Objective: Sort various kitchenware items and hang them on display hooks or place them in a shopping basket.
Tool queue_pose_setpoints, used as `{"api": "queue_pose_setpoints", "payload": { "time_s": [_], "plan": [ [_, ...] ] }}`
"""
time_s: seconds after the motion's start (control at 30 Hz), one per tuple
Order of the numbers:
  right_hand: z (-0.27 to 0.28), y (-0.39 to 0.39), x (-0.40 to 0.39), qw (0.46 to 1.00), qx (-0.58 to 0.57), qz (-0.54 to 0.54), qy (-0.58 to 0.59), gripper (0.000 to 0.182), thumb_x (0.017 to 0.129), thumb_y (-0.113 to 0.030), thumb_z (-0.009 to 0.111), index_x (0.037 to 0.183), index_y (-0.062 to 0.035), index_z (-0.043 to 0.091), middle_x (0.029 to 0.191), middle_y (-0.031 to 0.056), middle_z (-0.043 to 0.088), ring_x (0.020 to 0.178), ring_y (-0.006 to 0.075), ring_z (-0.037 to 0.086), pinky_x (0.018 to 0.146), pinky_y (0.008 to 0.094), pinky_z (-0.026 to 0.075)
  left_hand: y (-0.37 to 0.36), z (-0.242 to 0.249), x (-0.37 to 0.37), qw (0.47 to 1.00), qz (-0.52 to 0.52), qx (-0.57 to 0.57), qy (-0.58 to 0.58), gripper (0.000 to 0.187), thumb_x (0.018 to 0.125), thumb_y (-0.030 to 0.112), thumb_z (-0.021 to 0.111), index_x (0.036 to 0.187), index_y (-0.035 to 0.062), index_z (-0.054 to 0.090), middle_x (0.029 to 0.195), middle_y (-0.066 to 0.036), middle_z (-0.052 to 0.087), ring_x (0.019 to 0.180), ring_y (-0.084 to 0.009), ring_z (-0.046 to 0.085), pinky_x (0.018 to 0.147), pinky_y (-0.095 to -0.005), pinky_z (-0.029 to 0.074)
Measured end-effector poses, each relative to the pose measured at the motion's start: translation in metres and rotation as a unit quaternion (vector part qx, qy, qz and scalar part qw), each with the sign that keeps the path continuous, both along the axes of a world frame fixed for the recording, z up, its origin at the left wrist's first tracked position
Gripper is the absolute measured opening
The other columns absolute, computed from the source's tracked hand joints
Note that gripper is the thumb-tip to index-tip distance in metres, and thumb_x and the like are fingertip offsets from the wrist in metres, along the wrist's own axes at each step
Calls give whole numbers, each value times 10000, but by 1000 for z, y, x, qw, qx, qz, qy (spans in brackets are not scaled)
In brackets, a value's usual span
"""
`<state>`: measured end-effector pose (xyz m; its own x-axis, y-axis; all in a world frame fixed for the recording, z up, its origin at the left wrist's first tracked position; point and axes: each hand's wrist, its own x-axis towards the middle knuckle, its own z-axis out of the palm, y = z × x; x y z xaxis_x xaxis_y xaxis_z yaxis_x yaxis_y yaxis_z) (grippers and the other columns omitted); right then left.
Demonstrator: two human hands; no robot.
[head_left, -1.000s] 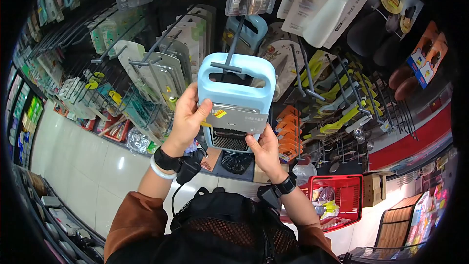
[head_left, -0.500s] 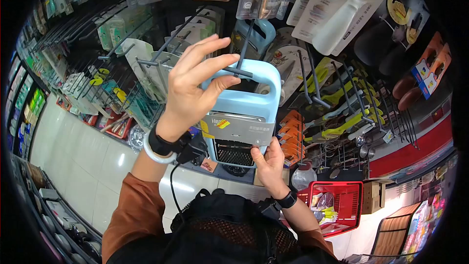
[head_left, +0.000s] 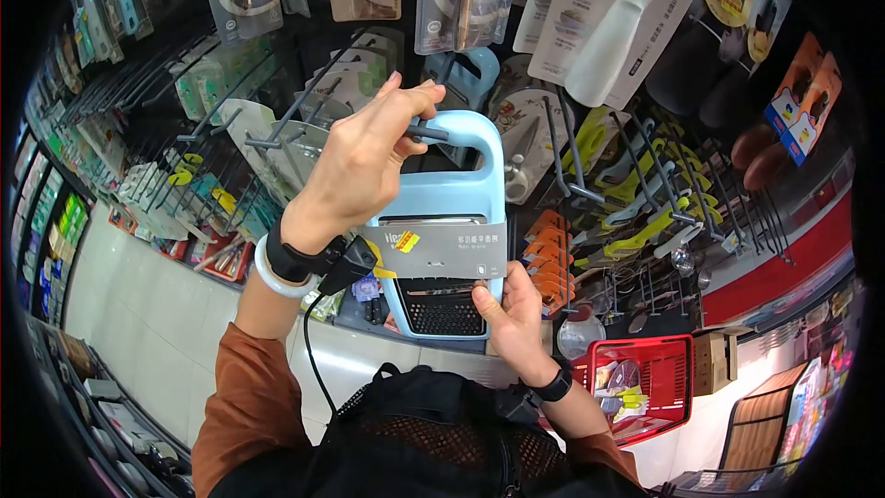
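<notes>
A light blue grater [head_left: 442, 192] with a grey card sleeve is upright in front of me, its looped handle at a dark metal hook [head_left: 427, 133]. My left hand [head_left: 364, 161] is at the top left of the handle, its fingers curled round the hook's end beside the blue loop. My right hand [head_left: 513, 321] pinches the grater's lower right edge, thumb in front and fingers behind. Behind the handle, another blue grater [head_left: 467, 78] hangs deeper in the rack.
Packaged utensils hang above, with a white rice scoop [head_left: 610, 46] at upper right. Orange-handled items [head_left: 549, 263] and green-handled tools [head_left: 650, 221] hang to the right. A red basket [head_left: 678, 378] holding goods is at lower right. Metal hooks [head_left: 277, 134] stick out at left.
My left hand has closed from spread fingers onto the hook's end by the handle. The grater appears slightly lower and further left, with my right hand still on its edge.
</notes>
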<state>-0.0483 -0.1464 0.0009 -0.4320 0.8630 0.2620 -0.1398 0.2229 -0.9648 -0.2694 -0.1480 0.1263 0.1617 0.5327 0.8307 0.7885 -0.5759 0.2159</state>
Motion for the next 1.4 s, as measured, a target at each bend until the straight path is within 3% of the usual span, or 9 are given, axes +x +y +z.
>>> {"api": "queue_pose_setpoints", "payload": {
  "time_s": [0.2,0.27,0.53,0.77,1.0,1.1,1.17,1.3,1.4],
  "plan": [
    [5,-1,14,993,99,-45,-42,161,820,-108,601,899,-7,504,688,28,565,597,72,468,550,232,387,4,-10,0,998,-30,-7,-50,459,743,-56,537,1183,16,426,1079,-183,552,897,-310,607,875,-402,445],
    [5,-1,14,995,73,-36,-55,161,821,-110,599,898,-5,505,691,32,570,591,76,469,542,241,386,6,-11,-4,981,-118,-56,-147,629,826,190,597,1308,10,235,1188,-196,462,1027,-257,545,892,-350,424],
    [9,-3,15,999,38,-16,-22,151,820,-98,600,900,-7,511,728,25,578,622,71,473,569,233,392,10,-19,-12,965,-158,-97,-185,555,848,220,589,1248,4,271,940,-172,625,810,-191,621,680,-269,484],
    [13,-8,22,996,56,-27,-62,155,818,-92,597,913,-3,512,729,31,577,624,76,486,578,238,400,12,-11,-14,952,-150,-203,-172,860,753,457,655,1310,9,178,813,-58,570,739,-99,504,698,-222,374],
    [3,6,19,996,55,-34,-62,151,800,-77,600,908,1,527,715,39,569,616,88,484,570,255,403,13,-10,-20,950,-167,-225,-139,926,775,340,665,1379,31,35,751,-45,527,667,-86,455,657,-213,356],
    [0,13,11,996,45,-29,-66,166,800,-88,599,910,12,526,702,45,565,614,85,468,564,258,397,12,-12,-17,947,-153,-218,-179,833,777,196,640,1365,32,73,904,-157,596,833,-212,574,816,-324,418],
    [-2,21,0,996,55,-37,-54,169,800,-91,598,910,14,524,694,46,560,610,84,464,560,259,395,20,-23,-19,963,-157,-131,-174,860,793,309,638,1367,30,61,1201,-229,448,1040,-276,510,927,-359,371],
    [-25,53,-29,996,57,-68,-25,174,802,-93,590,912,19,514,699,58,551,622,91,460,570,263,394,22,-34,-24,991,-63,-97,-61,948,741,564,571,1361,17,105,1336,-238,274,1259,-368,293,1035,-403,239],
    [-29,82,-56,988,102,-112,-41,194,804,-107,593,929,15,510,722,101,556,641,130,484,601,295,410,20,-34,-20,997,-35,-46,-42,938,768,559,537,1365,-15,98,1373,-240,234,1292,-358,247,1049,-384,210]
  ]
}}
